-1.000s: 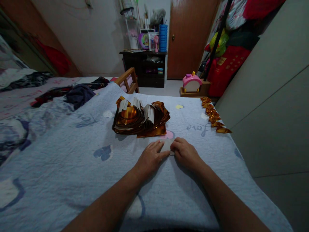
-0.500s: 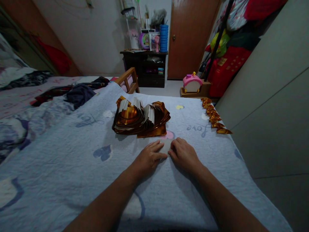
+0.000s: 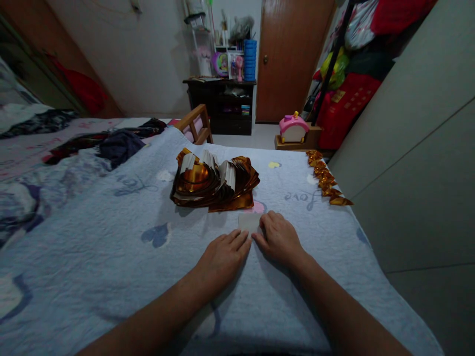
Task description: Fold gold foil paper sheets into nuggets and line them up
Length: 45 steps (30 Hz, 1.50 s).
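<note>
A small pale sheet of paper (image 3: 248, 222) lies on the bedcover in front of me. My left hand (image 3: 227, 253) rests flat with fingers stretched out, its fingertips at the near edge of the sheet. At the right edge, my right hand (image 3: 279, 237) has curled fingers closed on the sheet, thumb toward the near corner. Just beyond the hands sits a fanned stack of gold foil paper (image 3: 215, 183) with white backs showing. Several folded gold foil pieces (image 3: 323, 179) stand in a row near the bed's right edge.
A pale blue bedcover (image 3: 178, 277) with hearts and lettering spreads under everything. Crumpled dark clothing (image 3: 120, 147) lies to the left. Past the far edge are a wooden chair (image 3: 195, 124), a dark cabinet (image 3: 218, 106) and a pink toy case (image 3: 293, 129). A pale panel (image 3: 419, 163) rises at right.
My left hand has drawn back toward me from the sheet's left side to its near edge, uncovering more paper. My right hand stays at the right edge. The view has shifted slightly.
</note>
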Each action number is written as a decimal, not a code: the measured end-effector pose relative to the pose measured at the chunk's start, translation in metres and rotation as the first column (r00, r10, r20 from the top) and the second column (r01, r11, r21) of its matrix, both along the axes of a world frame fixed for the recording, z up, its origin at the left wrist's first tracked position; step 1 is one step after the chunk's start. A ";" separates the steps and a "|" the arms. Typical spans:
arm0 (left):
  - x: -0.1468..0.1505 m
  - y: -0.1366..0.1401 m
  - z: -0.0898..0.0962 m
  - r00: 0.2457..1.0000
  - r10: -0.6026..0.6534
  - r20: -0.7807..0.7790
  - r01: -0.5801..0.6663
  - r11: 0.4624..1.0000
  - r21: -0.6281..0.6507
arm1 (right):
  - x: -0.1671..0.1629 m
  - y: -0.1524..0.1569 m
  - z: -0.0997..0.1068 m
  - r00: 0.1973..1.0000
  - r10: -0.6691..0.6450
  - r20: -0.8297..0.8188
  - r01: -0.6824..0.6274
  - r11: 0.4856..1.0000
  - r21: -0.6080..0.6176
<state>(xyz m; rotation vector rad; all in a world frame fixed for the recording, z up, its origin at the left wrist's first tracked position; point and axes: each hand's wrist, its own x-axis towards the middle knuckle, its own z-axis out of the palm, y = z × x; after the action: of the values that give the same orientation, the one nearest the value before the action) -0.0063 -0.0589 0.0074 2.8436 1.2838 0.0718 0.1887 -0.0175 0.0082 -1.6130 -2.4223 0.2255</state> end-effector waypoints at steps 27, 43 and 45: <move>0.005 0.040 -0.006 0.573 0.467 0.674 -0.195 0.876 -0.441 | 0.025 0.014 -0.015 0.572 -0.187 -0.799 -0.171 0.925 -0.339; 0.008 0.038 0.001 0.312 0.520 0.795 0.067 0.822 -0.565 | 0.020 0.009 0.001 0.321 -0.331 -0.887 -0.257 0.872 -0.418; 0.008 0.038 0.003 0.291 0.540 0.790 0.064 0.813 -0.579 | 0.022 0.008 0.003 0.324 -0.355 -0.877 -0.261 0.857 -0.443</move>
<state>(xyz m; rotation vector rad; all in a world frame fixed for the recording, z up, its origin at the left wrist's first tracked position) 0.0018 -0.0212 0.0106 1.4911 1.1110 1.0596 0.2104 -0.0093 0.0110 -1.0832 -1.3347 1.4865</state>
